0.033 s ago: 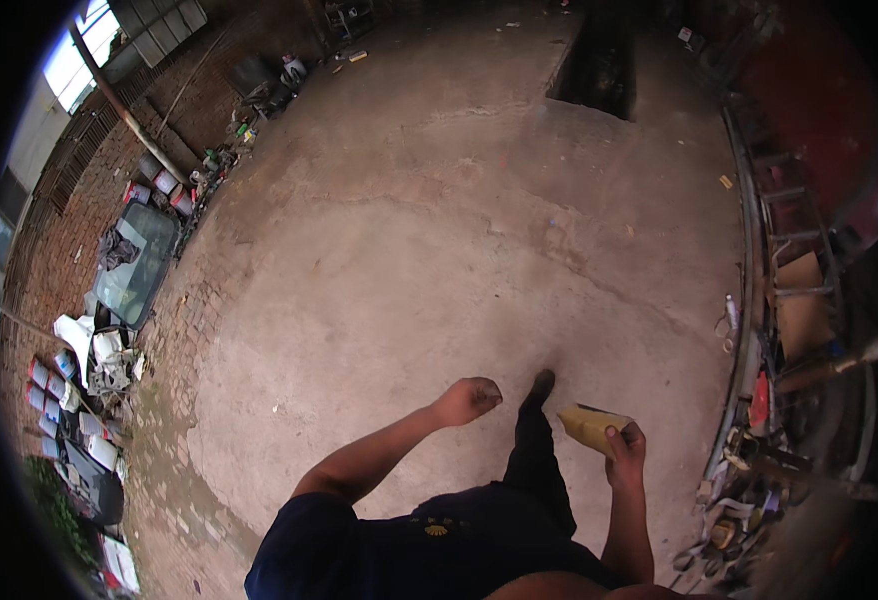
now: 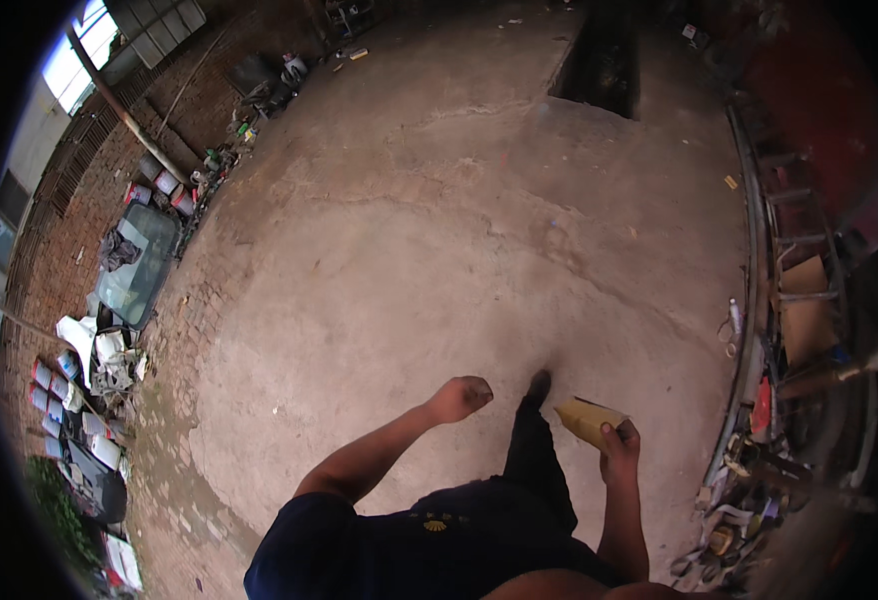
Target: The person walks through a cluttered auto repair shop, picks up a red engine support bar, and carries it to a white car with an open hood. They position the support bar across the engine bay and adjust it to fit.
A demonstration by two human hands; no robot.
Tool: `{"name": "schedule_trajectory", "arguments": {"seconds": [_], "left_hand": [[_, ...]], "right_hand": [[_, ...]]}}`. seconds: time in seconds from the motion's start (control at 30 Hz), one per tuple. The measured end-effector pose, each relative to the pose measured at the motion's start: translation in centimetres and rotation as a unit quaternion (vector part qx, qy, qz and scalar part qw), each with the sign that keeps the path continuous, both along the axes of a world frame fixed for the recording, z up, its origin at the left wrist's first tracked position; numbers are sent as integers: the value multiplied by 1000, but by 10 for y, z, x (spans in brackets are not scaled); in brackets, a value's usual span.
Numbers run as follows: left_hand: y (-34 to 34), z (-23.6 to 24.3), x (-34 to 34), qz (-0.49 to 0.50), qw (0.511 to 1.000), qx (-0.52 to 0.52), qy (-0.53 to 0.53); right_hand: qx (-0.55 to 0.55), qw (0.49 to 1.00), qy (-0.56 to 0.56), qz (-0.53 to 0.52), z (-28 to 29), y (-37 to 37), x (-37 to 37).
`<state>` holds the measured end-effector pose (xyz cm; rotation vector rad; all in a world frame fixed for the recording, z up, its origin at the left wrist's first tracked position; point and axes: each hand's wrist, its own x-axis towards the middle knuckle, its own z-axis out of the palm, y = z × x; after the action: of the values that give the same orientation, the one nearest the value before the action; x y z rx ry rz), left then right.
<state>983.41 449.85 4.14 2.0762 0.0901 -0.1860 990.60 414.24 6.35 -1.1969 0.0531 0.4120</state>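
Observation:
My left hand (image 2: 464, 398) is raised in front of me with its fingers curled; whether anything is inside them I cannot make out. To its right, my right hand (image 2: 619, 443) grips a folded yellow paper-like piece (image 2: 585, 420) with a dark edge along its top, thumb on the near face. My dark-clad leg and shoe (image 2: 539, 390) show between the two hands, above the concrete floor (image 2: 389, 270).
Buckets (image 2: 51, 395), a car windscreen (image 2: 139, 275) and scrap parts line the brick wall at left. A dark rectangular pit (image 2: 599, 65) is at the back. A metal ladder (image 2: 804, 237), cardboard (image 2: 806, 320), clutter and a red surface (image 2: 819, 120) line the right.
Both hands and the yellow piece have shifted very slightly left in the picture, and the surroundings are a touch displaced. Both grips look the same.

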Motion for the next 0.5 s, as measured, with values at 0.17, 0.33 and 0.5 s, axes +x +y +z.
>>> {"name": "schedule_trajectory", "arguments": {"seconds": [0.17,0.33,0.5], "left_hand": [[116,-155,-46,102,915,201,333],[172,-139,-44,22,849,208,485],[196,-128,41,351,730,56,584]], "right_hand": [[-87,983,-23,163,-10,91,149],[-135,967,-56,209,14,130,343],[-222,956,-12,194,-24,150,519]]}}
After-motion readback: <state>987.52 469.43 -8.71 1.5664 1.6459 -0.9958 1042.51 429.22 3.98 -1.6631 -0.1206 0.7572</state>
